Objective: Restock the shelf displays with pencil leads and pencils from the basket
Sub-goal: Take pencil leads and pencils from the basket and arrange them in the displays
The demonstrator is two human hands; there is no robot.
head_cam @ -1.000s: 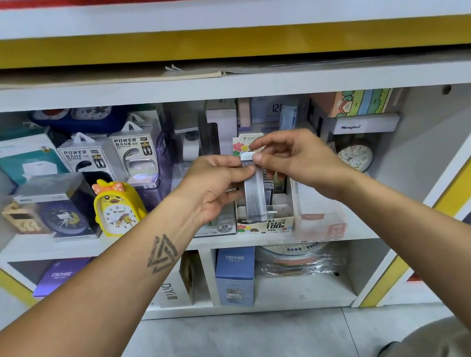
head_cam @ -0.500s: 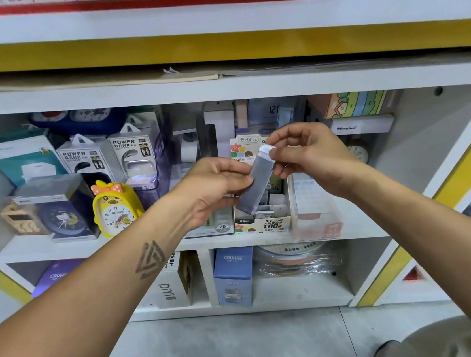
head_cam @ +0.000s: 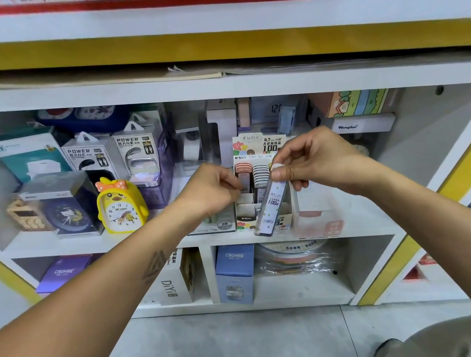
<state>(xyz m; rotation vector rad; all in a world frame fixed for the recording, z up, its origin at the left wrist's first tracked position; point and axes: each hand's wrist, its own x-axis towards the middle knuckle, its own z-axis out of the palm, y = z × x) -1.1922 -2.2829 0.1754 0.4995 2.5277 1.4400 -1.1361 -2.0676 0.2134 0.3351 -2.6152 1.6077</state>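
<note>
Clear slim pencil-lead case (head_cam: 271, 203) pinched at its cap by right hand (head_cam: 316, 161), tilted before cardboard lead display box (head_cam: 257, 146); yellow duck clock (head_cam: 120, 205) left. Left hand (head_cam: 209, 189) pinches a display case.

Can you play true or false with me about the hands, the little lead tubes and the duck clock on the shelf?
1. The right hand pinches a lead tube by its top. True.
2. The duck clock is blue. False: it is yellow with an orange bow.
3. The left hand reaches to the display box of lead tubes. True.
4. The duck clock stands right of the display box. False: it stands to its left.
5. The held tube lies flat on the shelf. False: it hangs tilted in front of the box.
</note>
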